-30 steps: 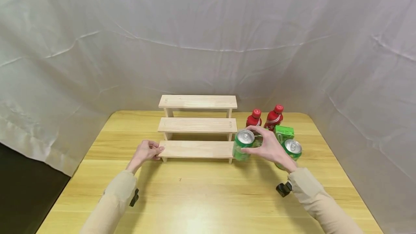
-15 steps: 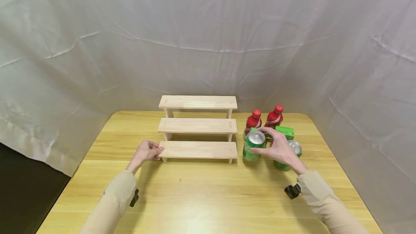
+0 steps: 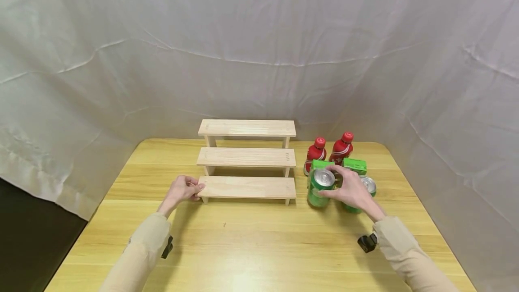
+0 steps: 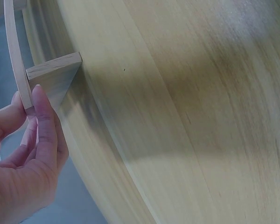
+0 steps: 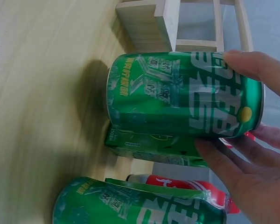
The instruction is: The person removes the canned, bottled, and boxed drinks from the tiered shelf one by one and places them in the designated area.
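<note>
My left hand (image 3: 183, 189) pinches the left end of the lowest step of a three-step wooden rack (image 3: 247, 187); the left wrist view shows thumb and fingers (image 4: 45, 126) on either side of the board. To the right of the rack, my right hand (image 3: 350, 187) grips a green drink can (image 5: 177, 98) near its top, thumb on one side and fingers on the other. The can is upright, just in front of a green carton (image 3: 323, 164). Whether its base touches the table, I cannot tell. Partly behind my right hand stands a second green can (image 3: 368, 184).
Two red-capped bottles, the left bottle (image 3: 316, 152) and the right bottle (image 3: 342, 148), stand behind the cartons. Another green carton (image 3: 355, 165) is beside them. Grey-white cloth (image 3: 259, 57) hangs behind and at both sides of the wooden table (image 3: 243, 247).
My right hand has carried the green can rightward, away from the rack's lowest step, then slightly nearer to me, in front of the left carton. My left hand has stayed in place.
</note>
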Available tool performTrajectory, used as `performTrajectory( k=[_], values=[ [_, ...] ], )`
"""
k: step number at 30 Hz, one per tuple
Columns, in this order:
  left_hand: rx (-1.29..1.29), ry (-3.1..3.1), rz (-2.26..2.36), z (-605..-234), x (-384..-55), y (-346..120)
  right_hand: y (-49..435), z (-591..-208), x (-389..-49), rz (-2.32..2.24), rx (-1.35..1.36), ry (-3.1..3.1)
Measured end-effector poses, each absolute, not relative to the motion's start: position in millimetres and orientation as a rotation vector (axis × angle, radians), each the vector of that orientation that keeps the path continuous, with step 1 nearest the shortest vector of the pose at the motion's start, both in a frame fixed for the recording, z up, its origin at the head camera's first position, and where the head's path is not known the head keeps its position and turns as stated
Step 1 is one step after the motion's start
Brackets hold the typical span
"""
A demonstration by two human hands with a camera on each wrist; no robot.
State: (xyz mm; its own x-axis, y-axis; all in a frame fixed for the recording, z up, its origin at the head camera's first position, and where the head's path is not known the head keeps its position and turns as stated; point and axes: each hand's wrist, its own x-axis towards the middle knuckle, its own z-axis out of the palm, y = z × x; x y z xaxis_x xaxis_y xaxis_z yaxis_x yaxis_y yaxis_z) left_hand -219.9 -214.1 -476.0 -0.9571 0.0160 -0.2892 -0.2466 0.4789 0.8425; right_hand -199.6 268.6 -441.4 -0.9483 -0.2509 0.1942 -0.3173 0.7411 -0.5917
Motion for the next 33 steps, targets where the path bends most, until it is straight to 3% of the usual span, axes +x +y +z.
performTrajectory(
  k=[19,33],
  values=[
    [-0.200,2.481,1.449,-476.1,-222.0,-215.6,268.3,-445.6,-196.2,0.916,0.507,-2.890],
    [-0.145,2.748,1.234,-474.0,-216.0,-236.8,296.2,-432.4,-208.6,0.878,0.367,-2.689]
  ],
)
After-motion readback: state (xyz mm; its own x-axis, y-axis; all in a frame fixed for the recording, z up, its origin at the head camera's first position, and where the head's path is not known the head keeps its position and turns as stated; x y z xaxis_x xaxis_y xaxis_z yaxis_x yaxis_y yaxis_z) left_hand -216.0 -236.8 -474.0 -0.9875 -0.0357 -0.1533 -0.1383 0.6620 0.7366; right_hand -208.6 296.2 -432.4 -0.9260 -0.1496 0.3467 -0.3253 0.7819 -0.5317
